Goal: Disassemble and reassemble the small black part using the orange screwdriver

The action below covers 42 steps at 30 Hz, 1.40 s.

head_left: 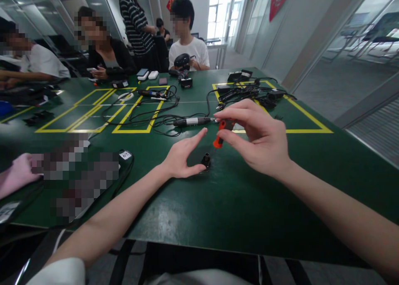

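Note:
My right hand (257, 139) grips an orange and black screwdriver (220, 134) by its handle, tip pointing down at a small black part (206, 159) on the green table (218, 202). My left hand (183, 156) rests on the table beside that part, thumb touching or almost touching it, forefinger stretched toward the screwdriver. The screwdriver's tip sits just above the part; whether it touches is unclear.
A black and silver pen-like tool (191, 121) with tangled cables lies just beyond my hands. Yellow tape squares (137, 131) mark the tabletop. More black chargers and cables (246, 93) lie far right. Several people sit at the far left side. Blurred items lie at near left.

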Each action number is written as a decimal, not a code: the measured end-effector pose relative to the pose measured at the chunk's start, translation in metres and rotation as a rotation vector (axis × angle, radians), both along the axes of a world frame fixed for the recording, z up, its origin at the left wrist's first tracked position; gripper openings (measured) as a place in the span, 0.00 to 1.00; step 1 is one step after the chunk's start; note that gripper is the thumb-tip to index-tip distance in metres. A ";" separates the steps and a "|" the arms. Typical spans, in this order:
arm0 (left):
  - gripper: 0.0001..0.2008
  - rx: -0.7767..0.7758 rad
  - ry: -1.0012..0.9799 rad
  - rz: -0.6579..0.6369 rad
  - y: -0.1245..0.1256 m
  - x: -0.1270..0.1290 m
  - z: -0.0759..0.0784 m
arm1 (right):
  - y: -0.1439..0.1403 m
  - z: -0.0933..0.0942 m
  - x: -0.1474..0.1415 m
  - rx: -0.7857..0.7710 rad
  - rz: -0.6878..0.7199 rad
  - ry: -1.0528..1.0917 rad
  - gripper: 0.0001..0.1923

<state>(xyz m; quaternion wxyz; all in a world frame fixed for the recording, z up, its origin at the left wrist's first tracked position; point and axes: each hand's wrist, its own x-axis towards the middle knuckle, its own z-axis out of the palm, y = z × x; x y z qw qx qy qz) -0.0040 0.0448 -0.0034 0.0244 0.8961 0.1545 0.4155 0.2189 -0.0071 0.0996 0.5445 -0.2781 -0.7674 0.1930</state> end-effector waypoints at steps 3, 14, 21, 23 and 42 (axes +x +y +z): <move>0.49 -0.163 0.149 0.009 0.000 0.001 -0.002 | -0.001 -0.001 0.000 -0.141 0.132 0.051 0.11; 0.20 -0.208 0.232 0.008 -0.008 0.011 -0.005 | -0.006 -0.004 -0.007 -0.411 0.390 0.200 0.18; 0.23 -0.287 0.378 0.087 -0.006 0.016 -0.007 | 0.001 -0.003 -0.017 -0.575 0.306 0.328 0.21; 0.23 -0.298 0.396 0.100 -0.006 0.018 -0.007 | 0.000 -0.002 -0.018 -0.579 0.304 0.334 0.23; 0.23 -0.290 0.422 0.154 -0.003 0.025 -0.009 | 0.016 0.001 -0.026 -0.698 0.571 0.449 0.19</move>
